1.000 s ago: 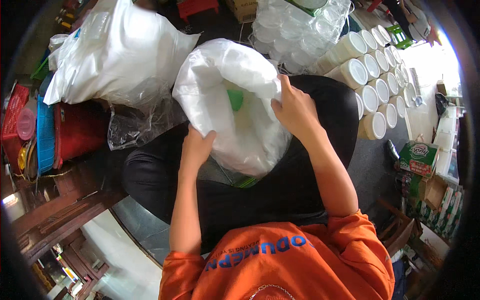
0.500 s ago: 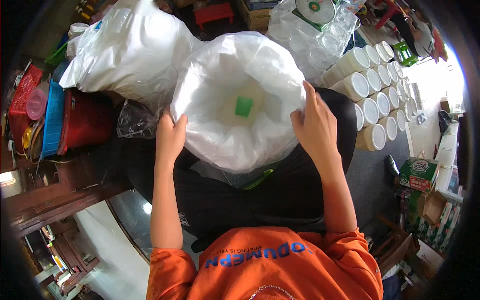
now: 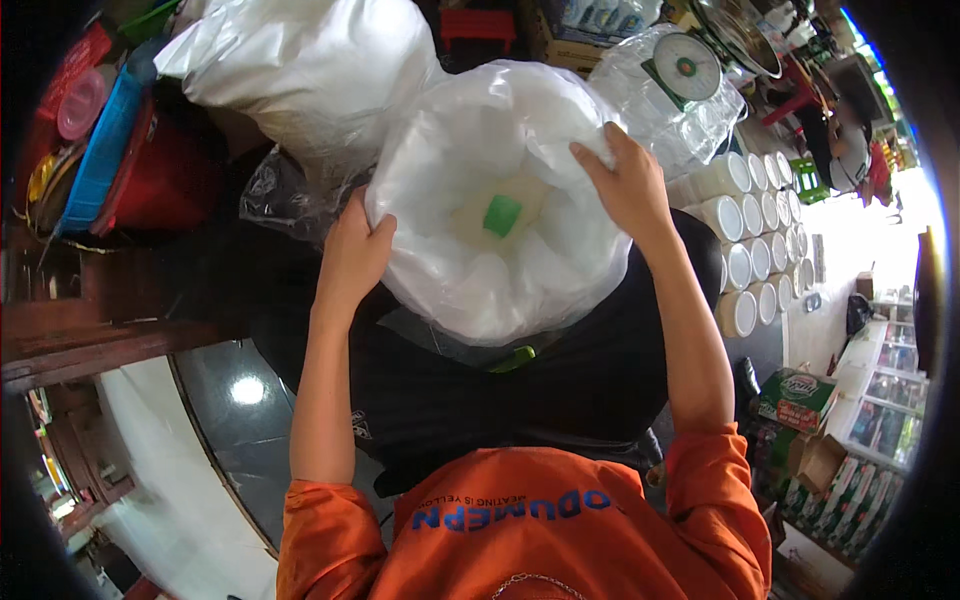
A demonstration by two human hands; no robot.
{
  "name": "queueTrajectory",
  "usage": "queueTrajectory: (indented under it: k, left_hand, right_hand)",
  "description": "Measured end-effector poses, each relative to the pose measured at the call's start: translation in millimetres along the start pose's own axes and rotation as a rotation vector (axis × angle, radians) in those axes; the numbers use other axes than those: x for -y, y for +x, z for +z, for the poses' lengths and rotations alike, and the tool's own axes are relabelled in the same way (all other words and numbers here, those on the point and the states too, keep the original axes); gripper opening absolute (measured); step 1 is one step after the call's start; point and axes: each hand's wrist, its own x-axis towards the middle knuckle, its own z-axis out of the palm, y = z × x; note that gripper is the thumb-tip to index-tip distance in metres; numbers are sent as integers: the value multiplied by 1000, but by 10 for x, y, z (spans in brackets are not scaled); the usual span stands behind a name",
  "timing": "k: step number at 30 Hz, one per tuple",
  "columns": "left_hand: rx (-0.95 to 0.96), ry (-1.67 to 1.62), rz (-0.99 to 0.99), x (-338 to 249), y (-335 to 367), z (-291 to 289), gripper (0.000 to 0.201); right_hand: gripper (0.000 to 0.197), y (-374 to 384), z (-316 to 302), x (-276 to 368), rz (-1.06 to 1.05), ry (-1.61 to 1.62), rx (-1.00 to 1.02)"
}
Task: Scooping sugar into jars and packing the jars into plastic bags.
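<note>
A white translucent plastic bag stands between my knees, its mouth spread into a wide ring; I cannot tell whether a container is under it. Deep inside, a small green piece lies on a pale bottom. My left hand is closed on the bag's left edge, thumb toward the opening. On the far right of the rim my right hand grips the plastic, its fingers bent over the edge. A green strip shows at the bag's near side.
A large white sack leans against the bag at far left. Red and blue tubs stand left. A dial scale is at far right, above clear plastic packaging. Rows of white-lidded tubs and a green-and-red carton are on the right.
My right hand has moved up along the rim toward the far side, with its fingers further over the plastic. My left hand keeps its hold. The view has shifted somewhat.
</note>
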Motion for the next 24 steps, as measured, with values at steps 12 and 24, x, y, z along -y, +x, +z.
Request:
queueTrajectory:
  k: [12,24]
  left_hand:
    - [7,21,-50,304,14,-11,57]
    - [14,-335,2,649,13,25,68]
  right_hand:
    - [49,-507,-41,682,-46,98,149]
    - [39,-633,35,734,-341,78,145]
